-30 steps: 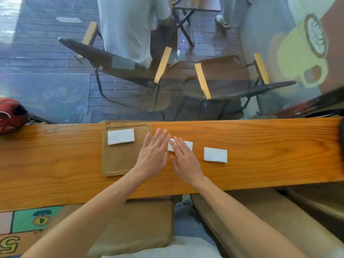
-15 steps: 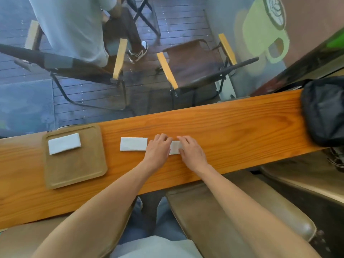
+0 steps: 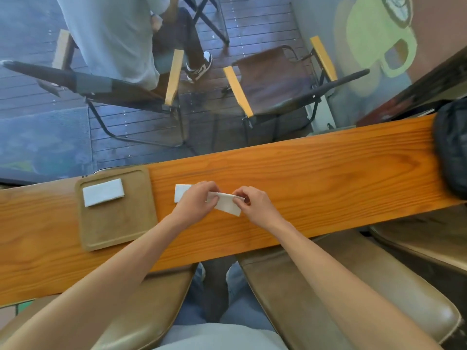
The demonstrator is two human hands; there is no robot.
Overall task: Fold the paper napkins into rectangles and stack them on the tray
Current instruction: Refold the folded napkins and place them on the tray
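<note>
A brown tray [image 3: 118, 223] lies on the wooden counter [image 3: 316, 178] at the left, with one folded white napkin [image 3: 103, 192] on its far part. Right of the tray, another folded napkin [image 3: 181, 192] lies flat on the counter, partly hidden by my left hand [image 3: 198, 199]. Both hands pinch a third white napkin [image 3: 227, 204], which is lifted and tilted just above the wood. My left hand grips its left end and my right hand [image 3: 255, 204] grips its right end.
A black bag [image 3: 452, 150] sits at the counter's right end. Beyond the glass in front are two folding chairs [image 3: 280, 79] and a seated person [image 3: 113, 39]. Padded brown stools [image 3: 353, 299] stand below the counter's near edge.
The hands went from pressing flat on a napkin to pinching the right-hand napkin at both ends and lifting it off the counter. The view has shifted right, bringing the black bag into sight.
</note>
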